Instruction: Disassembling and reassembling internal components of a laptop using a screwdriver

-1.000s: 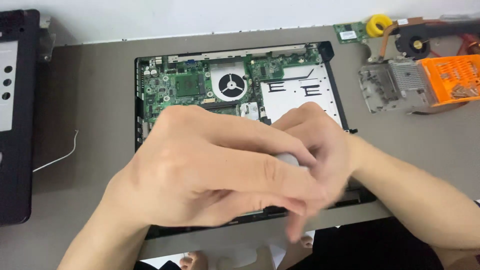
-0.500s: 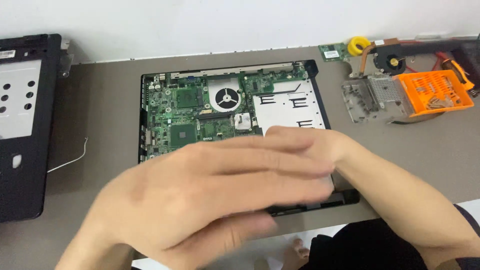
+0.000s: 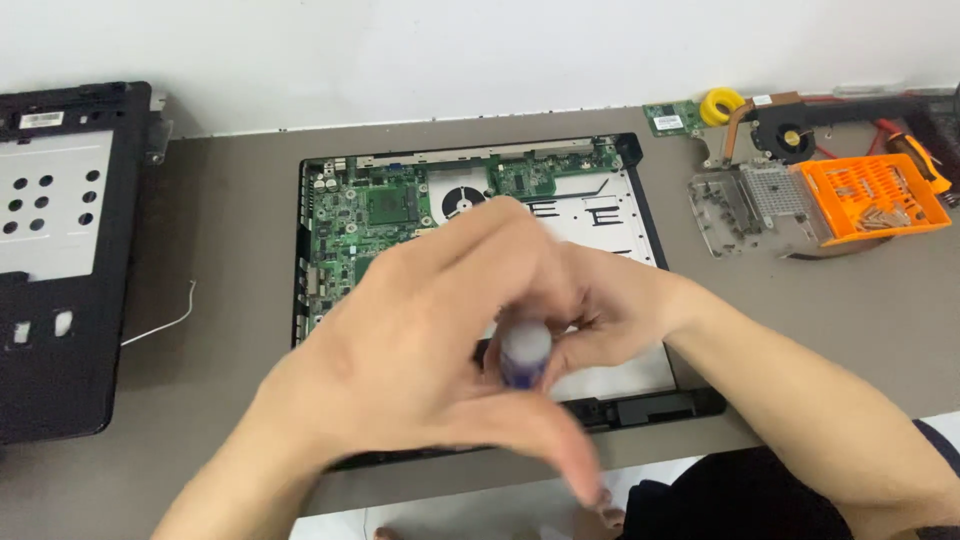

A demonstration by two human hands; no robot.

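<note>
I work at a grey-brown desk [image 3: 230,250] pushed against a plain white wall [image 3: 400,50]. At the far left lies a black laptop cover panel [image 3: 60,260] with a silver metal plate full of round holes; a small white sticker sits near its top edge, too small to make out. A thin white wire [image 3: 165,325] curls on the desk just beside it.

In the middle lies the opened laptop base [image 3: 640,200], black-framed, with a green circuit board [image 3: 370,215] on its left part, a round fan opening above my hands, and a white sheet on its right part.

My left hand [image 3: 400,350] and my right hand [image 3: 610,310] meet over the front half of that base. Between them I hold a small tube [image 3: 525,352], whitish at the top and purple lower down, upright. My left thumb and fingers curl round it from the left, and my right fingers press in from the right, so both hands are closed on it. It hovers above the front edge of the base, blurred.

To the right, well apart from my hands, stand a small green board [image 3: 668,120], a yellow roll of tape [image 3: 722,105], a cooling fan with copper pipe [image 3: 785,135], a clear plastic bracket [image 3: 735,205] and an orange plastic tray [image 3: 870,195] holding small parts.
</note>
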